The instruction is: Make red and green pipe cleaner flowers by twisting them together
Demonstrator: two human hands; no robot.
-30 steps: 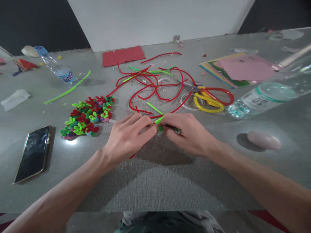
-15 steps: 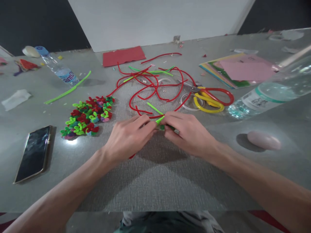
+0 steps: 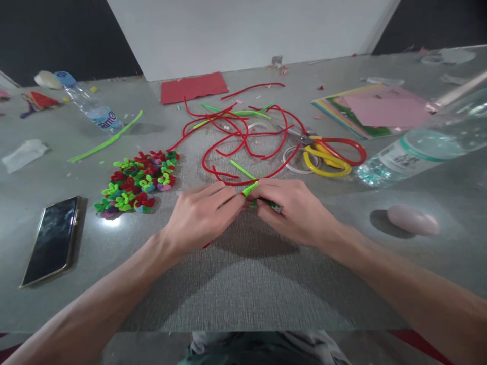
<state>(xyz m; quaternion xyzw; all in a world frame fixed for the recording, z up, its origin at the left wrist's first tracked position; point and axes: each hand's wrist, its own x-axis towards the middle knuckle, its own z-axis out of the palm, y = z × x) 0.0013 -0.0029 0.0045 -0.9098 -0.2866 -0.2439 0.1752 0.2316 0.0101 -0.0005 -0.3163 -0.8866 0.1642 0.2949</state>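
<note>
Centre of frame | my left fingers [image 3: 230, 204] and right fingers [image 3: 267, 191], nearly closed, pinch green stem [image 3: 249, 190] | gentle, even pressure seems best

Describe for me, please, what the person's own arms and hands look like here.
The left hand and right hand are ungloved, with no ring, watch or bracelet showing. The left forearm and right forearm are slender and bare, with no sleeve visible within the picture and no clear markings.
</note>
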